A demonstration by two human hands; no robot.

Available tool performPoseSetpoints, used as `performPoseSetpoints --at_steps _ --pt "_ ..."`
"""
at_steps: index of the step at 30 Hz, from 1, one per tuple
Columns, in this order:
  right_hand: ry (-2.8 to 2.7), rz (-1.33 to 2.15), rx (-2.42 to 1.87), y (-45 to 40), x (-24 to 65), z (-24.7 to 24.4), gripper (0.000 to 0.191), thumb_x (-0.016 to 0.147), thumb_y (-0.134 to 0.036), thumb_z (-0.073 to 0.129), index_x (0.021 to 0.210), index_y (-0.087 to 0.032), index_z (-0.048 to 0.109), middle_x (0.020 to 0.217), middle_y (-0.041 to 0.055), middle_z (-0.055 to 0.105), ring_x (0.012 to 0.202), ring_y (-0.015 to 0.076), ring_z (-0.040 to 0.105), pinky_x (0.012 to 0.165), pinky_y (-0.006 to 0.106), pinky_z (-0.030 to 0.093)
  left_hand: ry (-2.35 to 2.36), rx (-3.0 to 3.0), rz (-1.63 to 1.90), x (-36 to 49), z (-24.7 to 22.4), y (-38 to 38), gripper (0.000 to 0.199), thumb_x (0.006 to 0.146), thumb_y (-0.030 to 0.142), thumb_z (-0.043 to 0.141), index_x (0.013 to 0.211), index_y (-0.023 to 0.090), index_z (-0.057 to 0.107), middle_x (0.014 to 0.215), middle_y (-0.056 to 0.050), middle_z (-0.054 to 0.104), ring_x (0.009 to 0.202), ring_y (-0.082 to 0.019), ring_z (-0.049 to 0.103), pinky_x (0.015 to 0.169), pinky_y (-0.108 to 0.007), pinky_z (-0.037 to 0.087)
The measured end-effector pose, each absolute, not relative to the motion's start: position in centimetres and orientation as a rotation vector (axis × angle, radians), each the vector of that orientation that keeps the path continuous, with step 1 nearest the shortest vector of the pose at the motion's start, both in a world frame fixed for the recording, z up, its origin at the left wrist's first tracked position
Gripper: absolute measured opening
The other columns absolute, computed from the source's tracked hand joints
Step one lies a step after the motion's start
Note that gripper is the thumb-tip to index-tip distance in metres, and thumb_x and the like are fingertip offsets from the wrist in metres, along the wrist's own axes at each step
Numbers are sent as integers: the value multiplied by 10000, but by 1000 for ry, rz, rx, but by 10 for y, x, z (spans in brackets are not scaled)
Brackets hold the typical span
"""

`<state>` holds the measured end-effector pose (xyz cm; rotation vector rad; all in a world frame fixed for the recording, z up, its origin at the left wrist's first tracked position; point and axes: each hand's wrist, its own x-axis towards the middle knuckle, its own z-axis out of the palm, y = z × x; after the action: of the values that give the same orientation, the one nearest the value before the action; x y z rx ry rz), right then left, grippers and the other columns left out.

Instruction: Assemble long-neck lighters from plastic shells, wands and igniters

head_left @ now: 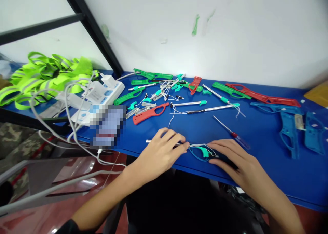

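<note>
Near the front edge of the blue table, my left hand [161,152] is closed over a lighter assembly, whose metal tip pokes out left of the fingers. My right hand [233,157] grips the other end of this assembly, between thumb and fingers. Between the hands show a blue casing loop [198,156], a teal trigger [204,151] and thin white wires. Just beyond lie metal rods with teal triggers [189,104] and a red casing [151,113]. A screwdriver [239,140] with a clear and red handle rests beyond my right hand.
Green casings [129,96] and a long red casing [266,96] lie along the wall. Blue casings [289,133] are at the right. A white power strip [111,94], cables, a blurred phone [109,126] and yellow-green straps [51,73] sit left, by a black frame [93,32].
</note>
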<state>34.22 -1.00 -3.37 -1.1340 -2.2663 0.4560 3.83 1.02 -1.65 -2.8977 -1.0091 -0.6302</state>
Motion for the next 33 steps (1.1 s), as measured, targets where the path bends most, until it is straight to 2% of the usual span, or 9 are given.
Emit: performPoseSetpoints --at_steps 3,8,12,15,21,25,27,30,33 --pt "-2293 411 -1116 -9 339 -38 395 1092 -379 633 1485 -350 622 1366 57 749 1263 274 717 1069 470 636 -1010 -2859 -689 40 -18 10 161 1122 207 595 1241 166 695 1184 -71 766 1074 -231 670 960 -422 469" --pt "-2386 267 -1080 1 327 -35 446 1111 -400 587 1547 -309 575 1446 82 718 1335 296 676 1124 528 597 -1072 -2778 -707 26 -16 13 140 1121 178 588 1163 182 722 1176 -56 775 1082 -215 681 953 -409 467" --pt "-2417 141 -1037 11 328 -13 569 1086 -436 629 1619 -282 503 1569 120 633 1442 343 606 1224 609 501 -1116 -2671 -676 8 -17 17 139 1096 155 628 1151 195 748 1174 -43 791 1030 -211 667 896 -401 453" --pt "-2399 60 -1006 24 328 8 550 1084 -411 635 1608 -292 518 1556 124 639 1407 341 631 1188 587 534 -1148 -2617 -704 2 -23 20 155 1092 158 636 1171 200 763 1159 -47 794 985 -206 651 834 -389 434" --pt "-2543 13 -821 88 289 41 350 1112 -339 576 1424 -215 676 1400 133 734 1316 306 674 1133 555 560 -1182 -2556 -896 3 -30 22 189 1098 189 636 1196 220 795 1050 -56 800 1004 -220 638 982 -460 453" --pt "-2651 111 -943 138 228 50 296 1074 -279 600 1306 -196 764 1301 138 774 1243 299 700 1093 523 568 -1133 -2530 -937 3 -31 22 166 1089 174 641 1126 207 800 1001 -46 802 1003 -228 644 1045 -493 441" --pt "-2695 126 -952 155 194 47 263 1069 -244 588 1212 -206 806 1237 119 799 1196 282 718 1073 491 568 -1116 -2538 -927 2 -31 23 149 1085 178 644 1072 203 791 1027 -44 802 1041 -246 640 1042 -490 434" --pt "-2761 152 -966 171 161 39 229 1033 -210 613 1041 -202 842 1094 113 824 1039 272 749 936 455 595 -1139 -2571 -905 1 -31 24 119 1086 219 651 1059 189 763 1139 -60 790 1089 -263 623 1024 -474 432" --pt "-2791 174 -984 179 166 37 208 1002 -194 635 1018 -196 842 1046 116 821 975 266 745 863 440 586 -1192 -2616 -923 1 -30 26 110 1093 248 648 1073 179 732 1187 -66 774 1083 -258 611 1010 -454 428"
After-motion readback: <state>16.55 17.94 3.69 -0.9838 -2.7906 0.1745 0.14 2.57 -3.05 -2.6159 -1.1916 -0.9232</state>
